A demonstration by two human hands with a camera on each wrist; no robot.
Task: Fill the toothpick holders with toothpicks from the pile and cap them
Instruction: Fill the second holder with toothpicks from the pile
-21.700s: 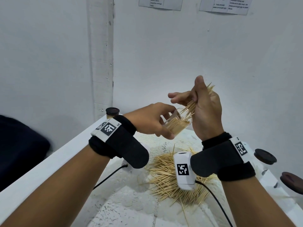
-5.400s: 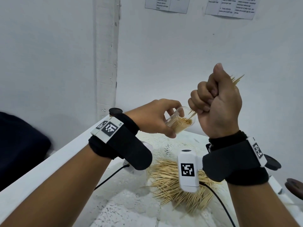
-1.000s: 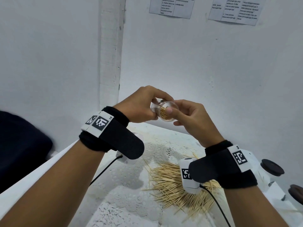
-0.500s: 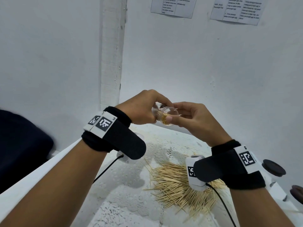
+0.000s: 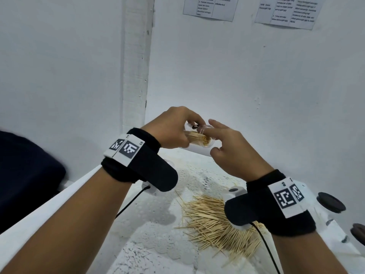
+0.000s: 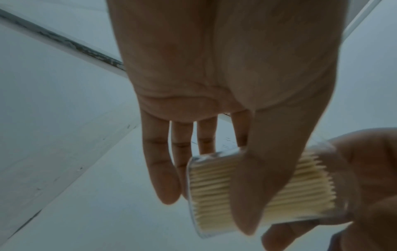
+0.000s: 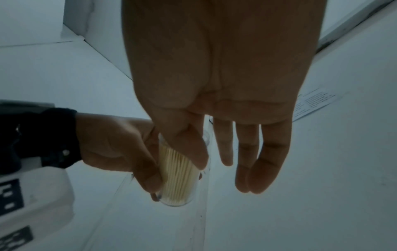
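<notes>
Clear plastic, packed tight with pale wooden sticks: from the head view the toothpick holder (image 5: 199, 138) is held up in the air between both hands, well above the table (image 5: 150, 230), lying nearly on its side with its open mouth turned toward the right. The left hand (image 5: 171, 129) has its fingers wrapped round the body. The right hand (image 5: 231, 151) meets it at the mouth, forefinger laid across the rim and the other fingers loose. I'd say this holder is about full and not yet capped. On the table the pile (image 5: 215, 224) is still large, and two dark caps (image 5: 331, 202) wait near the right edge, so there is plenty left to do.

From the left wrist view the thumb (image 6: 264, 186) lies across the holder's side and the fingers (image 6: 159, 169) reach behind it, so the grasp is a pinch across the barrel. The toothpicks (image 6: 214, 195) inside run parallel, filling it from base almost to mouth, tips even. The other hand shows blurred at the mouth end.

From the right wrist view the right thumb presses on the holder's wall near the mouth, with the forefinger hidden behind it, apparently on the far side; the remaining three fingers hang straight and hold nothing. The left hand grips the lower part. Light is dim, and I cannot tell whether any stick stands proud.
</notes>
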